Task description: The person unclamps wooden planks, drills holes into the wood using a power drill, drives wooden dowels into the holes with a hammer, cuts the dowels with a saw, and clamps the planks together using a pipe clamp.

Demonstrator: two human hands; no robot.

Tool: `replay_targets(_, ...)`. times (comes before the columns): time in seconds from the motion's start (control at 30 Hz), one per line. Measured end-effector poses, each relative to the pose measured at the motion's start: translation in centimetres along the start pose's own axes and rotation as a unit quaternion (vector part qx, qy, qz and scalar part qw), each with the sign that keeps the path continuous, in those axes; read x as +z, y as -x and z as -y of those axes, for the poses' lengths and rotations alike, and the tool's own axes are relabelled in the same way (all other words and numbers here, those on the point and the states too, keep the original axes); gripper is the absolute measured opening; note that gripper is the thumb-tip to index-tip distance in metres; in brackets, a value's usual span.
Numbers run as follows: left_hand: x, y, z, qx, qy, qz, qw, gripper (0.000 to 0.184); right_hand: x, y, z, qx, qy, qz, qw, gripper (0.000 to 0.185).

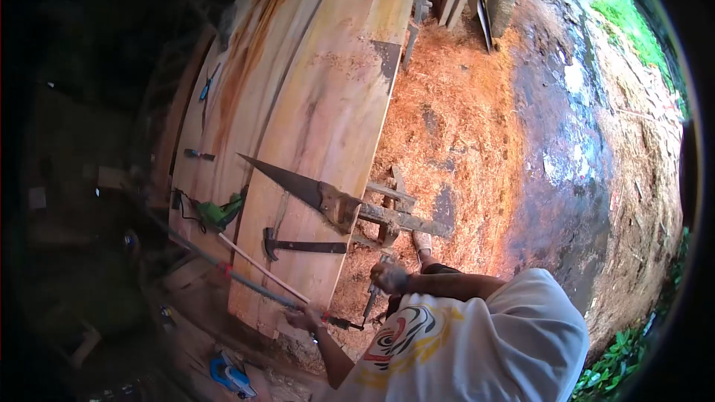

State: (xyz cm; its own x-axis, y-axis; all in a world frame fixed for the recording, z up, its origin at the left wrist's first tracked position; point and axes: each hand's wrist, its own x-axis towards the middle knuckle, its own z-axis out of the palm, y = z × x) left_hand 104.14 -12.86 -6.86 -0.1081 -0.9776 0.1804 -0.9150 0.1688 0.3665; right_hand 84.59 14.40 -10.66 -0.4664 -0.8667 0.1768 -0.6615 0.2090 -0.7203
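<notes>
My left hand (304,318) is closed round the end of a long bar clamp (257,285) with red fittings, at the near end of the planks. A thin wooden strip (264,268) runs beside the bar to the same hand. My right hand (389,277) is closed on a grey, elongated tool that I cannot make out, beside the clamp's dark screw end (344,323). A handsaw (305,190) and a claw hammer (305,246) lie on the nearer wide plank (320,112), both handles toward its right edge.
A green power tool (221,212), a small dark-handled tool (199,155) and a blue-handled tool (205,89) rest on the farther plank (253,52). A blue tool (231,376) lies low at left. Wooden supports (406,217) jut out over the shaving-covered ground (454,126).
</notes>
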Motion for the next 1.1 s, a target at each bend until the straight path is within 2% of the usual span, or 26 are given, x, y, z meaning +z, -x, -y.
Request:
replay_targets(0.07, 4.5, 5.3, 8.6, -0.089, -0.152, -0.029, 0.984, 0.060, 2.2, -1.0, 1.7, -0.136, 0.007, -0.006, 0.991, 0.021)
replay_targets(0.1, 3.2, 8.0, 7.9, -0.124, 0.014, 0.019, 0.992, 0.054, 2.8, -1.0, 2.5, -0.184, -0.001, 0.028, 0.983, 0.021)
replay_targets(0.13, 1.5, 9.6, 6.4, -0.155, 0.182, 0.060, 0.969, 0.052, 3.3, -1.3, 2.7, -0.206, -0.013, 0.083, 0.975, 0.021)
replay_targets(0.23, 4.0, 9.5, 10.2, -0.098, 0.196, 0.273, 0.937, 0.049, 5.4, -2.3, 3.8, -0.216, -0.023, 0.265, 0.939, 0.025)
replay_targets(0.27, 4.3, 10.3, 12.5, -0.083, 0.204, 0.341, 0.914, 0.049, 6.2, -2.7, 4.0, -0.209, -0.013, 0.313, 0.926, 0.026)
replay_targets(0.37, 1.9, 9.7, 8.4, -0.191, 0.388, 0.397, 0.809, 0.040, 8.7, -3.7, 3.4, -0.168, 0.039, 0.416, 0.893, 0.032)
replay_targets(0.4, 1.4, 9.7, 7.7, -0.231, 0.438, 0.406, 0.768, 0.038, 11.3, -2.8, 0.5, -0.173, -0.031, 0.437, 0.882, 0.041)
replay_targets(0.47, 2.5, 9.7, 8.9, -0.219, 0.443, 0.434, 0.753, 0.036, 9.4, -4.5, 3.6, -0.083, 0.163, 0.498, 0.848, 0.061)
replay_targets(0.5, 2.7, 9.1, 9.3, -0.180, 0.405, 0.436, 0.783, 0.034, 10.6, -4.3, 1.9, -0.052, 0.160, 0.517, 0.839, 0.067)
replay_targets(0.53, 2.7, 9.5, 10.1, -0.145, 0.362, 0.442, 0.808, 0.032, 9.7, -5.2, 2.2, -0.045, 0.135, 0.546, 0.825, 0.064)
replay_targets(0.57, 3.5, 10.0, 11.1, -0.155, 0.388, 0.479, 0.772, 0.040, 10.8, -3.6, 0.1, 0.036, 0.062, 0.482, 0.873, 0.067)
replay_targets(0.6, 5.5, 9.9, 12.2, -0.155, 0.414, 0.511, 0.737, 0.048, 11.1, -4.2, -0.7, 0.101, 0.048, 0.526, 0.843, 0.075)
replay_targets(0.63, 1.3, 8.3, 9.6, -0.075, 0.372, 0.469, 0.797, 0.029, 9.9, -5.2, 0.5, 0.138, 0.061, 0.534, 0.832, 0.077)
replay_targets(0.67, 6.2, 10.9, 11.9, -0.159, 0.498, 0.457, 0.720, 0.030, 10.3, -5.0, -1.0, 0.127, 0.070, 0.548, 0.824, 0.079)
replay_targets(0.7, 5.8, 10.2, 11.9, -0.135, 0.425, 0.487, 0.751, 0.027, 15.5, -0.1, -10.5, 0.053, 0.068, 0.534, 0.841, 0.071)
replay_targets(0.73, 5.5, 9.6, 12.1, -0.106, 0.350, 0.516, 0.774, 0.032, 14.2, -1.0, -9.2, 0.011, 0.071, 0.523, 0.849, 0.062)
replay_targets(0.77, 4.2, 9.4, 11.4, -0.096, 0.266, 0.501, 0.818, 0.039, 14.6, -1.6, -9.4, 0.052, 0.113, 0.583, 0.803, 0.060)
replay_targets(0.8, 5.9, 10.3, 12.5, -0.105, 0.302, 0.504, 0.803, 0.043, 15.0, -2.3, -9.3, 0.085, 0.158, 0.641, 0.746, 0.060)
replay_targets(0.83, 6.8, 10.6, 13.1, -0.116, 0.338, 0.506, 0.785, 0.047, 12.4, -5.0, -4.4, 0.140, 0.212, 0.647, 0.719, 0.063)
replay_targets(0.87, 7.4, 10.9, 13.5, -0.126, 0.372, 0.508, 0.766, 0.052, 12.1, -5.2, -3.9, 0.102, 0.252, 0.633, 0.725, 0.068)
replay_targets(0.9, 7.2, 10.1, 12.5, -0.128, 0.412, 0.489, 0.758, 0.041, 13.2, -2.6, -8.6, 0.022, 0.220, 0.606, 0.764, 0.070)
replay_targets(0.93, 3.0, 7.8, 9.6, -0.133, 0.399, 0.466, 0.778, 0.034, 13.5, -2.2, -10.3, -0.042, 0.316, 0.572, 0.756, 0.046)
replay_targets(1.0, 0.1, 5.9, 6.4, -0.283, 0.459, 0.460, 0.705, 0.030, 11.5, -4.8, -7.5, -0.022, 0.303, 0.578, 0.758, 0.048)
replay_targets(1.03, 0.2, 5.4, 5.9, -0.303, 0.442, 0.459, 0.709, 0.026, 10.3, -6.4, -5.5, -0.012, 0.296, 0.580, 0.759, 0.050)
replay_targets(1.07, 0.1, 5.7, 5.6, -0.326, 0.422, 0.458, 0.711, 0.022, 9.9, -7.0, -4.2, 0.066, 0.268, 0.561, 0.780, 0.072)
replay_targets(1.1, 0.4, 6.1, 5.4, -0.348, 0.403, 0.456, 0.713, 0.018, 10.6, -6.3, -4.9, 0.085, 0.230, 0.598, 0.763, 0.069)
